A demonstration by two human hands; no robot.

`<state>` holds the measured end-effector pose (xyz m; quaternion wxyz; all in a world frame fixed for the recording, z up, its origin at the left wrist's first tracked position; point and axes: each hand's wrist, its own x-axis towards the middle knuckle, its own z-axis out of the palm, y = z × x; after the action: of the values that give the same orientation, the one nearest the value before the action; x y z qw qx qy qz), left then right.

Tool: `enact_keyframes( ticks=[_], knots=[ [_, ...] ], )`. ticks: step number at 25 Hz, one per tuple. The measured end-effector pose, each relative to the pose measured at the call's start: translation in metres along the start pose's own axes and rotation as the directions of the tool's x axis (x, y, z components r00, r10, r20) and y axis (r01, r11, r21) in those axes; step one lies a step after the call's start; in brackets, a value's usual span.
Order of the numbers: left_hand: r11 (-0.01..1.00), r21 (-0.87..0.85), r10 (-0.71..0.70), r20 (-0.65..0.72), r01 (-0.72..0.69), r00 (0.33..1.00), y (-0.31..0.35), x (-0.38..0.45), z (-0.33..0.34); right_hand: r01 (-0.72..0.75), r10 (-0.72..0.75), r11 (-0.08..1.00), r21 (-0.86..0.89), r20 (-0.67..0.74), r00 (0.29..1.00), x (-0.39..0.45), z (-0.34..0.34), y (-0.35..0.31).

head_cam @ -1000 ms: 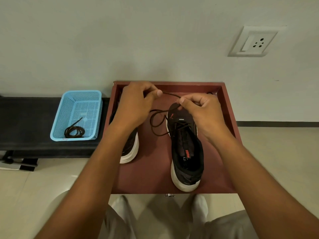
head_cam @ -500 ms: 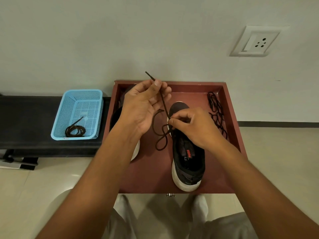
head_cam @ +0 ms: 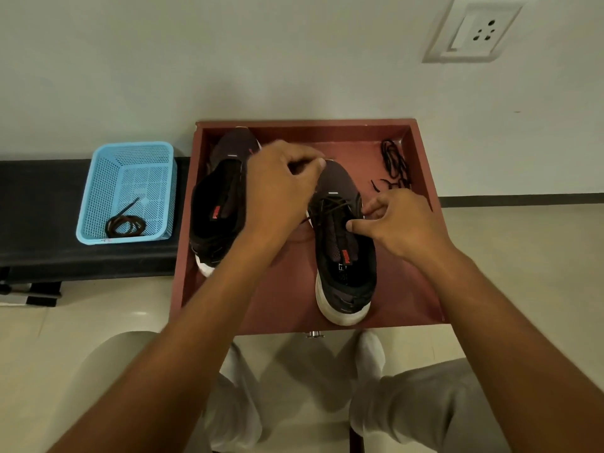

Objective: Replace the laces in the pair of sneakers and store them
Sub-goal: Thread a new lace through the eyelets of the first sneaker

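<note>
Sneaker (head_cam: 343, 243) lace (head_cam: 330, 204) pinched by both hands (fingers curled).

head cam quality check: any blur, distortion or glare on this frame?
Head view: dim, warm light; wide-angle bend shows in the tilted wall socket and splayed drawer walls; slight motion blur on the left hand above the right sneaker; soft sheen on the floor tiles, no harsh glare; blue basket stays sharp.
</note>
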<state>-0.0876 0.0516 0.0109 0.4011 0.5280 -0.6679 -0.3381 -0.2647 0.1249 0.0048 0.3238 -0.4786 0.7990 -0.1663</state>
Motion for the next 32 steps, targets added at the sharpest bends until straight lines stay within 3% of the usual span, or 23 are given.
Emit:
enact_keyframes(
  ticks=[4,8,13,17,21,32],
  knots=[
    [0.996,0.092,-0.031,0.128,0.019,0.991,-0.009,-0.037,0.036,0.021,-0.02,0.999,0.026,-0.022,1.0,0.0,0.01,0.002],
    [0.967,0.25,0.008,0.153,-0.046,0.988,-0.022,-0.054,0.05,-0.057,0.064,0.967,0.247,-0.021,0.998,0.006,0.016,0.017],
    [0.942,0.321,0.056,0.138,-0.098,0.989,-0.026,-0.052,0.05,-0.24,0.246,0.823,0.515,0.058,0.968,0.017,0.027,0.026],
    [0.93,0.36,0.027,0.138,-0.076,0.99,-0.027,-0.051,0.053,-0.297,0.314,0.694,0.656,0.096,0.945,0.022,0.037,0.034],
    [0.922,0.38,0.015,0.145,-0.07,0.989,-0.025,-0.05,0.058,-0.293,0.31,0.647,0.704,0.108,0.944,0.02,0.039,0.036],
    [0.901,0.416,0.069,0.137,-0.121,0.988,-0.029,-0.052,0.07,-0.221,0.255,0.718,0.66,0.046,0.966,0.014,0.036,0.031]
  ],
)
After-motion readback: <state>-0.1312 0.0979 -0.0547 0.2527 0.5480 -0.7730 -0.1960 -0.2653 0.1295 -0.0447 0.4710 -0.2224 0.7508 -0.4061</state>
